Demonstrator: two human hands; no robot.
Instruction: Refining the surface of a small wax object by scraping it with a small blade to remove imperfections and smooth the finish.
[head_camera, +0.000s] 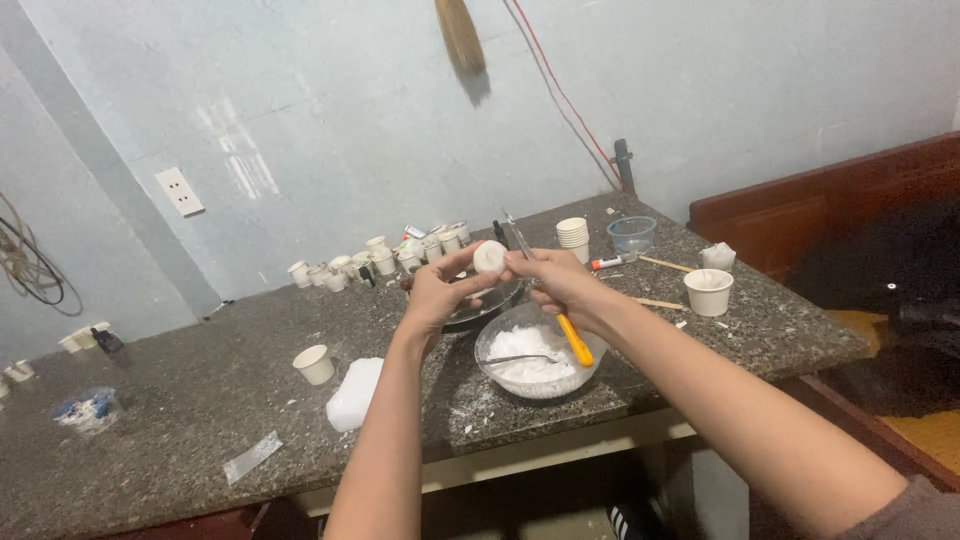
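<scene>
The speckled stone counter (200, 390) carries everything. At its centre, below your hands, sits the clear bowl (540, 362) of white powder with a spoon (520, 358) lying in it. Your left hand (440, 290) is closed around a small white round piece (490, 257), held above the bowl at its 12 o'clock. Your right hand (560, 285) is closed on a yellow-handled tool (575, 340), tip at the piece. If the tip slips, it may jab your left fingers. A loose pinch could drop the piece into the powder, scattering it toward the paper cup (315, 364) at 9 o'clock.
</scene>
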